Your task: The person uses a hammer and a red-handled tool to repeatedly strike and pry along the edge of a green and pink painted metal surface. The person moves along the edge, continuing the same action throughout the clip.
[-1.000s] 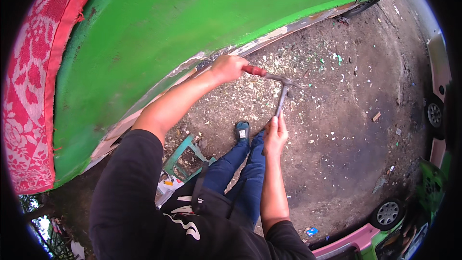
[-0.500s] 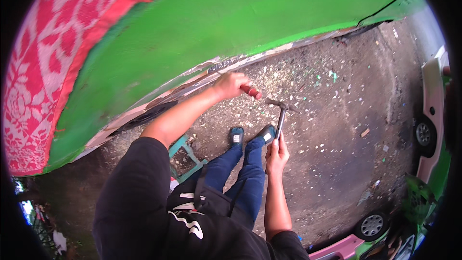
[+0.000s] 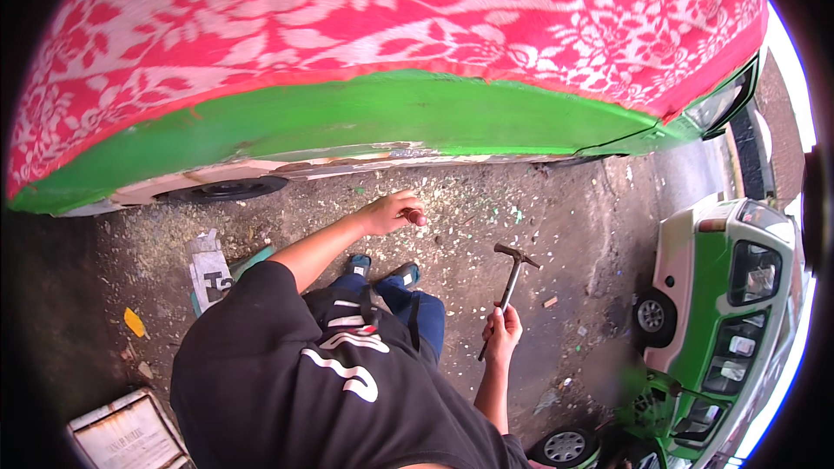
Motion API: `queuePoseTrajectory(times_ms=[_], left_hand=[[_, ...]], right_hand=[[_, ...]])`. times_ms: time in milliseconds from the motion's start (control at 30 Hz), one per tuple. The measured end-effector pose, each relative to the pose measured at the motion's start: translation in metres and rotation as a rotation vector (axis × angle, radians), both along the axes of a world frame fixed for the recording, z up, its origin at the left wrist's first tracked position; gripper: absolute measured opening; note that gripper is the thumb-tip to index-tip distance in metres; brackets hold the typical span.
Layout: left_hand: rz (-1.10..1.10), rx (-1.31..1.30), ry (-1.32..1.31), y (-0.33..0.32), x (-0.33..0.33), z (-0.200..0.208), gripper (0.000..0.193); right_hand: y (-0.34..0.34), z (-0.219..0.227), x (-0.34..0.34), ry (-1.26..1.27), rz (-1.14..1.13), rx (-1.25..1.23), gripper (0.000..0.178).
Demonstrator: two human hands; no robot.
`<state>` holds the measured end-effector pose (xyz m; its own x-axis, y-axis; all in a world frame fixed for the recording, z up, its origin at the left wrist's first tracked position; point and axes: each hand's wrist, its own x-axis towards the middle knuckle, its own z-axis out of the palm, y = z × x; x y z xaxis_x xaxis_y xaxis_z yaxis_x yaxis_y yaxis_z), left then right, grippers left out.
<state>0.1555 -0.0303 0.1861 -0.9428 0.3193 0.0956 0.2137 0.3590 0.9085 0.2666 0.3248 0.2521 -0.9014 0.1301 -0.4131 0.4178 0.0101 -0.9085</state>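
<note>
Holding step: the left hand (image 3: 387, 212) is gripping a red handle (image 3: 417, 218), fingers curled; the right hand (image 3: 503, 333) is clasping a hammer (image 3: 512, 281), well apart; moving either presumably calls for firm grips.

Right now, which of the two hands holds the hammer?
The right hand grips the hammer by its shaft; the left hand instead holds a red handle.

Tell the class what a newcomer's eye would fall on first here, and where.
Probably the red-and-white floral cloth, draped over a green-painted vehicle across the top. Next might come the slim grey metal hammer in the right hand, right of centre. A rounded red-brown handle shows in the left hand, near the middle.
</note>
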Motion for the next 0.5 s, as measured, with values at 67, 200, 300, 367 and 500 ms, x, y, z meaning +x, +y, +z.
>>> queuePoseTrajectory(times_ms=[67, 200, 300, 367, 500], left_hand=[[0.069, 0.02, 0.001, -0.009, 0.017, 0.01, 0.03], [0.127, 0.04, 0.049, -0.023, 0.042, 0.011, 0.039], [0.216, 0.112, 0.074, -0.027, 0.056, 0.003, 0.042], [0.229, 0.11, -0.031, -0.026, 0.064, 0.013, 0.047], [0.32, -0.3, 0.122, -0.03, 0.07, 0.007, 0.046]], right_hand=[[-0.005, 0.016, 0.004, 0.03, -0.009, 0.007, 0.018], [-0.008, 0.041, 0.0, 0.1, 0.009, 0.037, 0.015], [-0.002, 0.045, -0.014, 0.11, 0.028, 0.076, 0.016], [-0.001, 0.048, -0.022, 0.142, 0.053, 0.074, 0.017], [-0.001, 0.052, -0.046, 0.157, 0.128, 0.049, 0.017]])
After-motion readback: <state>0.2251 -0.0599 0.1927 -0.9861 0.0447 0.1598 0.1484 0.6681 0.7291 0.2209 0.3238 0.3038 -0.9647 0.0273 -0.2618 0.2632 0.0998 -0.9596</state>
